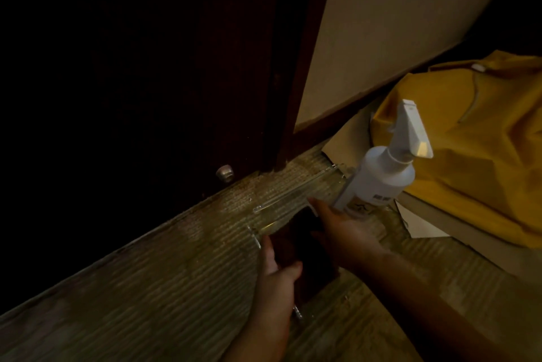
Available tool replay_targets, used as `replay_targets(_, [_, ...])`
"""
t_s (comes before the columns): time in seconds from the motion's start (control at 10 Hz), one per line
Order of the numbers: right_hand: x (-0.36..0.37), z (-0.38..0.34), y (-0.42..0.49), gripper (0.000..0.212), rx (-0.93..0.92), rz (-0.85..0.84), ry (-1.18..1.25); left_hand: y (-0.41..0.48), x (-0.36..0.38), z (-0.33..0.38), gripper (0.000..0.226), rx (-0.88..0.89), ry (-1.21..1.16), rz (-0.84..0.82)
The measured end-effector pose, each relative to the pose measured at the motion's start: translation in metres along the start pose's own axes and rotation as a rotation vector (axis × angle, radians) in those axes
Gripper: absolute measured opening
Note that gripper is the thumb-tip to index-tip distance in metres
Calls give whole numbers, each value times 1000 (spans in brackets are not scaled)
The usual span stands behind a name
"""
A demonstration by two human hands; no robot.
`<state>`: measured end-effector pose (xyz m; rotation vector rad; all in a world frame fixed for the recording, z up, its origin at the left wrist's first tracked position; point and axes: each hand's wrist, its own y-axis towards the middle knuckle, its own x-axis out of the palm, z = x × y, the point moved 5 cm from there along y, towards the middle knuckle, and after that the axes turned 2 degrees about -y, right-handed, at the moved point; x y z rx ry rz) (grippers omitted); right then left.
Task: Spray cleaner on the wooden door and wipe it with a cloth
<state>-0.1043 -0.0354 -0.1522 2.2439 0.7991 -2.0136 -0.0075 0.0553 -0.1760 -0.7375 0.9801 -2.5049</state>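
Observation:
The dark wooden door [164, 74] fills the left half and stands shut against its frame. A white spray bottle [381, 179] stands upright on a clear plastic tray [296, 197] on the floor in front of the door. A dark folded cloth [305, 256] lies low over the tray between both hands. My left hand [275, 270] grips its near left edge, thumb curled over it. My right hand [343, 229] holds its far right edge, just beside the bottle's base but not touching the bottle.
A round metal door stop [225, 173] sits at the door's foot. A yellow garment [475, 150] lies heaped on a light surface at the right, with brown cardboard [349, 138] against the cream wall [390, 24]. The floor [146, 303] is pale wood-grain.

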Motion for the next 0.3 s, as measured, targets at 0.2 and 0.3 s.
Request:
replay_targets(0.2, [-19, -4, -18, 55, 90, 131, 79, -10, -20, 31, 39, 58, 75, 44])
replay_targets(0.3, [-33, -8, -30, 48, 108, 228, 154, -13, -39, 54, 30, 124, 153, 28])
